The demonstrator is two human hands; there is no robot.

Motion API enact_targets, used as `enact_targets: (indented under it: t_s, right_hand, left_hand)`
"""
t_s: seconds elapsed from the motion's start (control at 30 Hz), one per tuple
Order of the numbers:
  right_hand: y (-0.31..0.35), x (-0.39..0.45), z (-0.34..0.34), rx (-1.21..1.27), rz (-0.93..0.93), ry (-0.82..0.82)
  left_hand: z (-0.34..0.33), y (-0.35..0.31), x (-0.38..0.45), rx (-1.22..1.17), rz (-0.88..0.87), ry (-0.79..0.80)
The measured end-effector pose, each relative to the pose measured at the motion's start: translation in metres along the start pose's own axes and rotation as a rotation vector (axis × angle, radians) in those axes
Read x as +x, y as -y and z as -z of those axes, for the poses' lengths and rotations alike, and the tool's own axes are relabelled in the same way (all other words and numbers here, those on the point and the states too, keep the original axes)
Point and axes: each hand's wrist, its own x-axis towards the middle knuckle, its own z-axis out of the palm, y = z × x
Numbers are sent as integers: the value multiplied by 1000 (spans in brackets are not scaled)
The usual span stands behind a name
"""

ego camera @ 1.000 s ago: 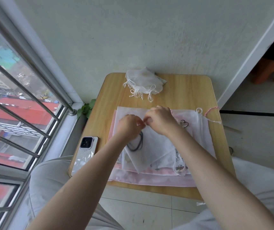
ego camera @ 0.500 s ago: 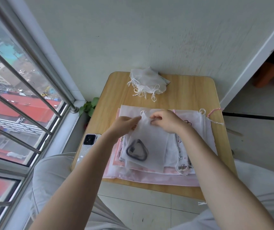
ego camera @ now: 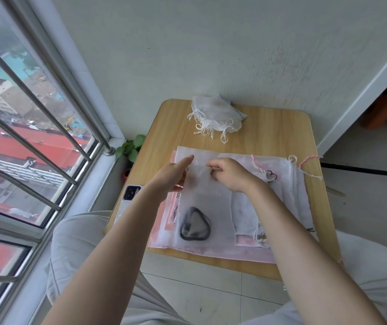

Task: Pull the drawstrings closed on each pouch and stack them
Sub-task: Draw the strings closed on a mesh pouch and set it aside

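Observation:
I hold a small translucent white pouch [ego camera: 207, 202] by its top edge above the table, a black triangular ring [ego camera: 194, 227] showing through near its bottom. My left hand [ego camera: 170, 177] pinches the top left corner, with the index finger stretched out. My right hand [ego camera: 228, 173] pinches the top right corner. Under the pouch lies a spread of flat white and pink pouches [ego camera: 286, 195] with loose drawstrings. A pile of white pouches with pulled strings [ego camera: 216, 114] sits at the table's far edge.
The small wooden table [ego camera: 270, 134] stands against a wall. A phone [ego camera: 130, 195] lies at its left edge beside my left arm. A barred window is at the left, with a small plant [ego camera: 131, 146] below the sill. My knees are under the table's front edge.
Both hands have lifted the pouch off the spread and moved slightly apart along its top edge. The pouch now hangs straight, with the black ring slid down to its bottom.

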Motion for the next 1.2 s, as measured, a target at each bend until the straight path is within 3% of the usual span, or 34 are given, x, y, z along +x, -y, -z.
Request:
enact_targets:
  t_s: [0.17,0.33,0.43,0.73,0.8,0.87,1.1,1.2]
  right_hand:
    - [-3,3,-6,-9,-36,13]
    - [-6,3,-10,-82,-46,-55]
    - [-12,3,-8,-36,-76,-136]
    - [-21,-5,3,59,-270,-360]
    - [-21,-7,5,38,-322,-349]
    - [-19,-7,7,34,-360,-348]
    - [-18,-5,-2,307,-324,-408]
    - [-27,-3,-1,223,-368,-536]
  left_hand:
    - [-2,1,1,-120,-42,-9]
    - [2,5,5,-799,-37,44]
    - [8,11,5,-1043,-53,-18]
    - [12,28,6,-1359,19,-228]
    - [11,29,8,-1277,10,-237]
    - [11,29,8,-1041,-26,-248]
    - [-1,38,9,292,-441,-374]
    - [9,51,15,624,-426,-415]
